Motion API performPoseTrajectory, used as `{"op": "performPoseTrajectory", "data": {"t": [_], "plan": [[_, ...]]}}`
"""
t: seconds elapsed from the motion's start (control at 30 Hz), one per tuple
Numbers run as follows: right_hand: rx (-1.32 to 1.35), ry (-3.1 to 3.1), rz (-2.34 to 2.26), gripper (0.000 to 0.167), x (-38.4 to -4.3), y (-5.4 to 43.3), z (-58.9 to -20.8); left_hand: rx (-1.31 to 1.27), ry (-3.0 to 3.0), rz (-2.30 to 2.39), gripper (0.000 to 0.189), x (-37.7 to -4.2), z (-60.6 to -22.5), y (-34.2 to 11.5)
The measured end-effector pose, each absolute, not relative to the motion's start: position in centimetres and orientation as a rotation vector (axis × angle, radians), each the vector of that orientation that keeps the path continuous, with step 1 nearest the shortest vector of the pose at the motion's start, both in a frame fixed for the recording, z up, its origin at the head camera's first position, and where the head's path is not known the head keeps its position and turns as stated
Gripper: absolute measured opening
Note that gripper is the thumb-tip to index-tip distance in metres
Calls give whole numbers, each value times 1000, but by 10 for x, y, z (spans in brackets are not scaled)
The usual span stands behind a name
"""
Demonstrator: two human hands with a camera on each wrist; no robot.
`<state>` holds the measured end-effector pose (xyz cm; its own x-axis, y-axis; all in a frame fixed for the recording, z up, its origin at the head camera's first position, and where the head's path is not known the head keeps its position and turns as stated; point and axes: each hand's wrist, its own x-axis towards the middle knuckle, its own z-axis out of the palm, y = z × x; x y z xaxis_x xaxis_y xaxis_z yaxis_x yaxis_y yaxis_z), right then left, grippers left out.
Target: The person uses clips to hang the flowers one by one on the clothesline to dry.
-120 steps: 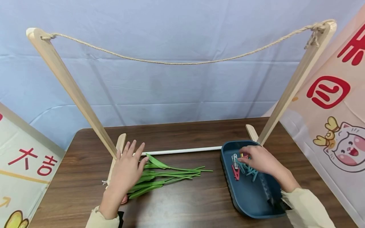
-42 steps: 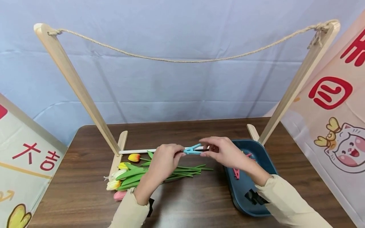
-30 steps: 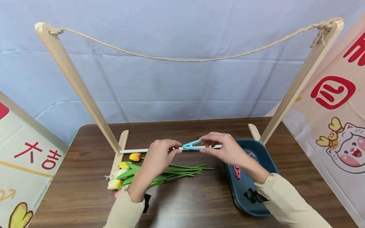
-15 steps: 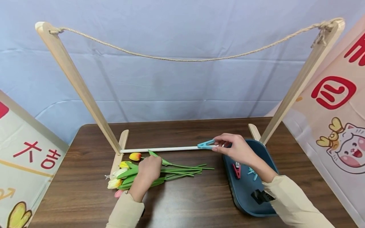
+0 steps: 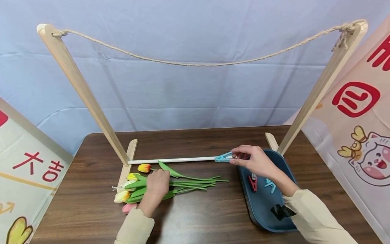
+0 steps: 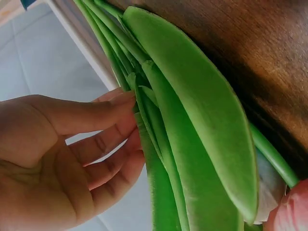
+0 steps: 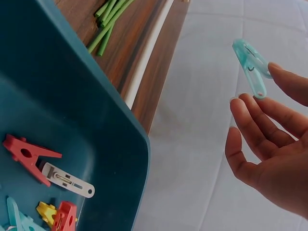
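The right hand (image 5: 254,161), right of the frame's centre, has its grip clamped lightly on a light blue clothespin (image 5: 223,157): in the right wrist view the thumb bears on one handle and the index finger on the other, the handles spread, so the pin's biting end seems unsqueezed. The pin is held up with that end toward the left of the head view, in front of the white rod (image 5: 173,160) as the head camera sees it. The left hand (image 5: 157,183), lower left of centre, rests among the tulips (image 5: 136,185), which lie on the tabletop (image 5: 207,217) with blooms to the left and stems to the right. The left wrist view shows its thumb and fingers pinched together at the edge of the bunch, on a leaf or thin stem; which flower that belongs to, I cannot tell. At lower right, the blue tray (image 5: 259,206) holds more pins, a red one (image 5: 253,184) among them. The rope (image 5: 195,64) sags across the top of the frame and carries no pin. The step in hand looks like picking out one flower while a pin is held ready. The next move seems to call for a firmer pinch on a single stem, drawn clear without dragging neighbouring leaves, with the pin held steady by its handles.
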<state>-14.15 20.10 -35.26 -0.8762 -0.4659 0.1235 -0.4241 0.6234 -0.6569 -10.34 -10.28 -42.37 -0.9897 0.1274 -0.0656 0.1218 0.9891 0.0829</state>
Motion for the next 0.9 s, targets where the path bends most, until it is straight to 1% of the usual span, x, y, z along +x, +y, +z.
{"op": "performPoseTrajectory", "data": {"t": [0.27,0.47,0.7,0.8,0.9], "plan": [[-708,2823,-1069,22,-142,209,-348,281,3118,80,14,-101,-421,-109],[-602,2852,-1061,25,-142,219,-343,333,3297,139,16,-100,-404,-116],[-551,2868,-1063,25,-143,229,-339,260,3463,500,23,-103,-370,-126],[-547,2861,-1059,26,-143,230,-339,210,3515,687,20,-107,-355,-130],[-554,2865,-1055,26,-145,228,-340,176,3571,892,11,-112,-343,-133]]}}
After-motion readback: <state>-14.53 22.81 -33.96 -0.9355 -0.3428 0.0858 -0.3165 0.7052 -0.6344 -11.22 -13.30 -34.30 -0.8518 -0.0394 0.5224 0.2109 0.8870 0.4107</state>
